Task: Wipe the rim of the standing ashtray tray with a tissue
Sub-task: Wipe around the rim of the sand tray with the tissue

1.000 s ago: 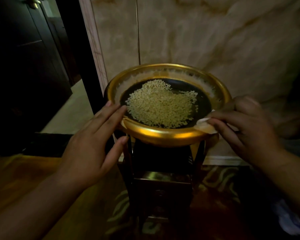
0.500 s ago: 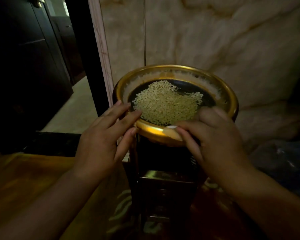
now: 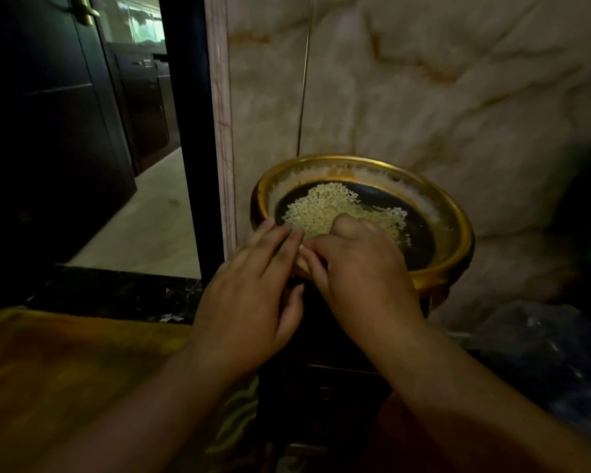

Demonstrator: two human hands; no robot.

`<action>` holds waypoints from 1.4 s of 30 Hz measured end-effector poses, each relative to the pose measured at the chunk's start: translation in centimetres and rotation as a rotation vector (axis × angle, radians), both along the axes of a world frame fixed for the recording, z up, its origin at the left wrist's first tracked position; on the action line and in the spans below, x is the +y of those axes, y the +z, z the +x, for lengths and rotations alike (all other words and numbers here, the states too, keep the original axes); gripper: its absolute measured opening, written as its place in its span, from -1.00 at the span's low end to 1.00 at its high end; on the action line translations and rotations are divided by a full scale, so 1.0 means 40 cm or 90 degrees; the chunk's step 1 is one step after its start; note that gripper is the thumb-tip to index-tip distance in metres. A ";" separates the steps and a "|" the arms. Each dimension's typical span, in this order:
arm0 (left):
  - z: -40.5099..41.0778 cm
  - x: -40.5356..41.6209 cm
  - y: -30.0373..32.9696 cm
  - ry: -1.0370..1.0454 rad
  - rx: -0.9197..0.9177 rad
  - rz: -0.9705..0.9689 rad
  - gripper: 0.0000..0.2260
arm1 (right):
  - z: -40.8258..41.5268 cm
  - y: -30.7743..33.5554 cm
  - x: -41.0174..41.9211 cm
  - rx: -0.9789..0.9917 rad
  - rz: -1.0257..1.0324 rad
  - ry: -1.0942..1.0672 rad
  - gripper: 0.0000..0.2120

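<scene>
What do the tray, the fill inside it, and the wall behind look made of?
Tray: likely metal with a polished gold finish, judging by the bright highlights on the rim; the inside bottom is glossy black.
Fill: pale, matte, loose granules, maybe gravel or pellets; too fine to tell.
Wall: smooth cream marble or marble-look tile, brown veins, with a thin vertical seam.

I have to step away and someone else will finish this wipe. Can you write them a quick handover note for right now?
Right hand: fingers pressed on the near-left rim of the gold ashtray tray; only a sliver of tissue shows under the fingertips.
Left hand: fingers resting flat on the left rim, steadying it.
Pale granules sit in the dark centre.
Done: cannot tell from this view.
Left: whitish film remains along the far and right inner wall; continue wiping there.
</scene>
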State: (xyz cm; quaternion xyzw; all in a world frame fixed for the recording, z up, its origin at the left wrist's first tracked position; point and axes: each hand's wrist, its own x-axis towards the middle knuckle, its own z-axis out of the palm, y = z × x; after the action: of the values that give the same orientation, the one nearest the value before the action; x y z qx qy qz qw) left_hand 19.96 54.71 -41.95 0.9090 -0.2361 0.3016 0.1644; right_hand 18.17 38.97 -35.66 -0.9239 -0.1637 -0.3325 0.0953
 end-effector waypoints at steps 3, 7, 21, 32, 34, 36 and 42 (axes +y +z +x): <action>0.000 0.001 0.001 0.002 -0.001 0.003 -0.40 | 0.005 0.002 0.008 0.010 -0.022 -0.005 -0.77; 0.006 0.006 0.012 -0.012 -0.012 0.013 -0.48 | 0.006 0.002 -0.008 0.008 -0.011 0.010 -0.80; 0.012 0.007 -0.005 -0.025 0.012 0.004 -0.45 | -0.023 -0.029 -0.255 -0.016 -0.009 0.096 -0.69; 0.032 -0.007 -0.001 -0.053 -0.070 -0.053 -0.58 | 0.008 -0.037 -0.370 -0.045 -0.037 0.170 -0.71; 0.039 -0.009 0.000 -0.065 -0.091 -0.082 -0.63 | 0.011 -0.041 -0.382 -0.061 -0.037 0.166 -0.72; 0.048 -0.007 0.001 -0.066 -0.113 -0.096 -0.66 | 0.013 -0.044 -0.393 -0.073 -0.039 0.159 -0.72; 0.057 -0.015 -0.001 -0.068 -0.127 -0.127 -0.69 | 0.030 -0.042 -0.434 -0.076 -0.049 0.169 -0.72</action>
State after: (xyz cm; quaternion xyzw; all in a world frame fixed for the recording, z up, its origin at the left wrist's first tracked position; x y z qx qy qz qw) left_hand 22.22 54.13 -41.98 0.8396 -0.2684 0.4034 0.2457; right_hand 19.37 21.60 -37.34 -0.8756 -0.3026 -0.3648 0.0929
